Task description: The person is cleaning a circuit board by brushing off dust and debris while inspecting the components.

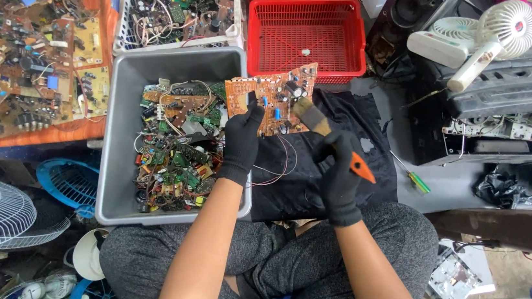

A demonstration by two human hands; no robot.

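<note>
My left hand [241, 139], in a black glove, holds an orange-brown circuit board [271, 96] by its lower edge, tilted over the grey bin's right rim. Thin red wires hang from the board over a black cloth [288, 184] on my lap. My right hand [340, 176], also gloved in black, grips a paintbrush [320, 125] with an orange handle. Its bristles touch the board's right side near a dark capacitor.
A grey bin [116, 154] of loose circuit boards and wires sits at my left. Behind it stand a white basket of parts [176, 4] and an empty red basket [306, 33]. Boards cover an orange surface [28, 48] at far left. A white fan [485, 34], dismantled electronics [510, 108] and a screwdriver [414, 177] lie right.
</note>
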